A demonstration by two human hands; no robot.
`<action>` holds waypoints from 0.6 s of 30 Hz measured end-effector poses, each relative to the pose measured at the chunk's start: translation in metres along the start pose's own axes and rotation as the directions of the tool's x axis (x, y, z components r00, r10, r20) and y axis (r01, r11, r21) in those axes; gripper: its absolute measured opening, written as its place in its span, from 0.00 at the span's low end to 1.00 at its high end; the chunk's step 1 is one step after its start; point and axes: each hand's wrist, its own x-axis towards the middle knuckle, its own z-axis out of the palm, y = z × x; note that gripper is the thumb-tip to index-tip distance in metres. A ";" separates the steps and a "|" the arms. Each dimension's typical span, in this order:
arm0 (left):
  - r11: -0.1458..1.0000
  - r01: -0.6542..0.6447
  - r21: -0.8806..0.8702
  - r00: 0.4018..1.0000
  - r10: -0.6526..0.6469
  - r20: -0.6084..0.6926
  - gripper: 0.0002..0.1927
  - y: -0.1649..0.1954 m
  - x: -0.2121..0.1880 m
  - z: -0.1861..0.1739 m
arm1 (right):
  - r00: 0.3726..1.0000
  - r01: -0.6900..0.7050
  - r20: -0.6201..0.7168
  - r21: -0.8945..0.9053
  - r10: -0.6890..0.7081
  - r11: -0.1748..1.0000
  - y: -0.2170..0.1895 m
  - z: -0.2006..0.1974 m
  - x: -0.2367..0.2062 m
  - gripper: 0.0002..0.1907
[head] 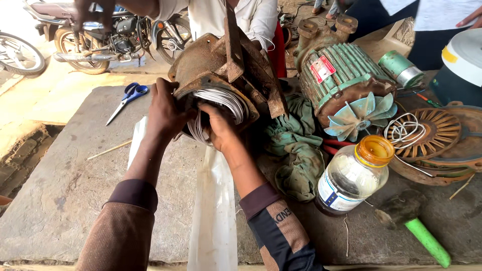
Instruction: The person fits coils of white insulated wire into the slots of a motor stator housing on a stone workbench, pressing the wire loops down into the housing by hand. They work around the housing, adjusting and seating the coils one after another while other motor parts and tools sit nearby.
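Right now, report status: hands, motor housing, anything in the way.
Left hand gripping rusty motor housing rim. Right hand in the white wire windings. Green rag and plastic jar close by.

I see a grey stone slab (65,185) carrying blue-handled scissors (128,98), a thin stick (108,149), a white plastic sheet (213,216), a green rag (293,150), a clear jar (351,175) on its side, and a green-handled mallet (414,226).
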 end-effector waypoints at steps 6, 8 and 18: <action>0.992 -0.018 0.122 1.000 0.018 0.001 0.35 0.010 -0.006 -0.001 | 0.999 0.029 0.041 0.043 -0.031 0.999 0.006 -0.003 0.004 0.16; 0.988 -0.034 0.148 0.999 0.036 -0.010 0.33 0.011 -0.007 0.000 | 0.996 0.090 0.008 -0.019 -0.090 0.996 0.009 -0.002 0.006 0.16; 0.983 -0.029 0.184 0.997 0.041 -0.060 0.35 0.006 -0.006 0.007 | 0.971 0.029 -0.226 -0.238 -0.084 0.971 0.008 0.003 0.005 0.27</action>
